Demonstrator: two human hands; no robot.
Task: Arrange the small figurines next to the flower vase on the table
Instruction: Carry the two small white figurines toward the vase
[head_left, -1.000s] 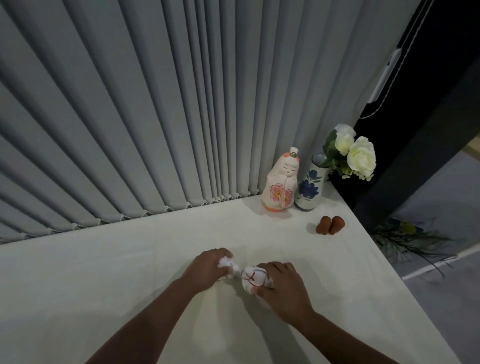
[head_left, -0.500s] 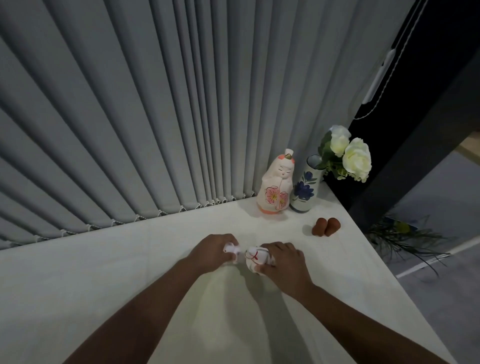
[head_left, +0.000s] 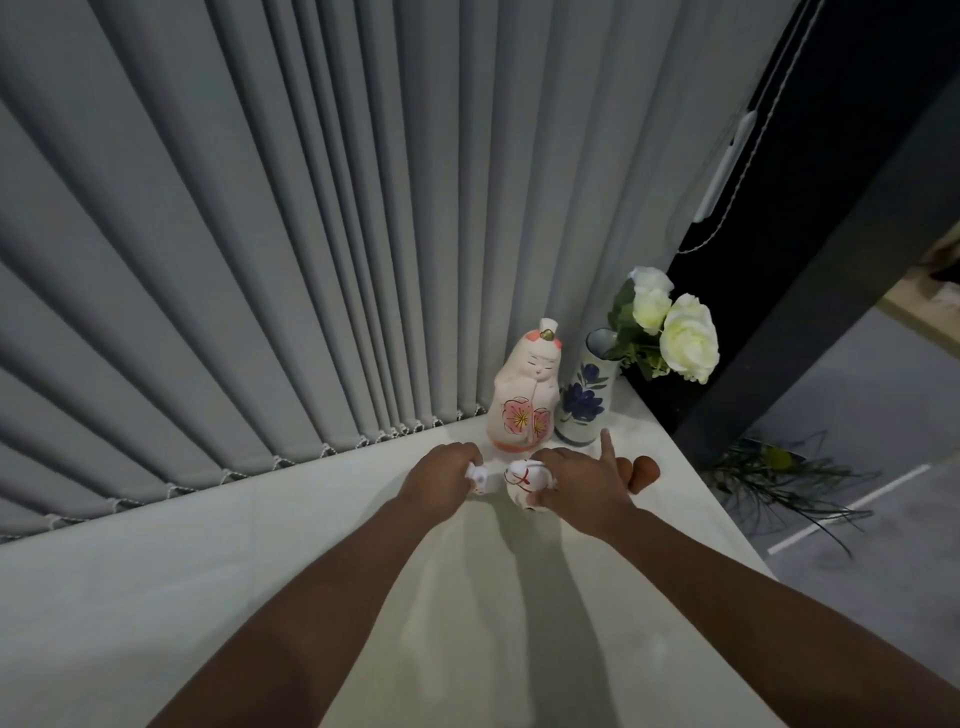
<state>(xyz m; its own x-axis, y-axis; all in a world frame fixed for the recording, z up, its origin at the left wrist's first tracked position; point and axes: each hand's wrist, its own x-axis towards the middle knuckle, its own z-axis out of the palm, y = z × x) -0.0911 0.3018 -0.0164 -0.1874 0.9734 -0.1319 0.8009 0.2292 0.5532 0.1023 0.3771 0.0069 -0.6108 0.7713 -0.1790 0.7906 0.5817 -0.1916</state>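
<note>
Left hand (head_left: 441, 475) clenched on a tiny white figurine (head_left: 477, 475); right hand (head_left: 579, 480) grasping a round white figurine with red cord (head_left: 522, 480), forefinger stretched out. Both hover just above the table (head_left: 156, 597). Flower vase (head_left: 584, 400) stands ahead and slightly right, pink doll (head_left: 524, 395) touching its left side. Right hand is nearer the vase. Open spot, as I judge: directly ahead of the doll and vase.

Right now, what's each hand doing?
Left hand: closed on a tiny white figurine.
Right hand: holding a round white red-striped figurine, index finger extended.
</note>
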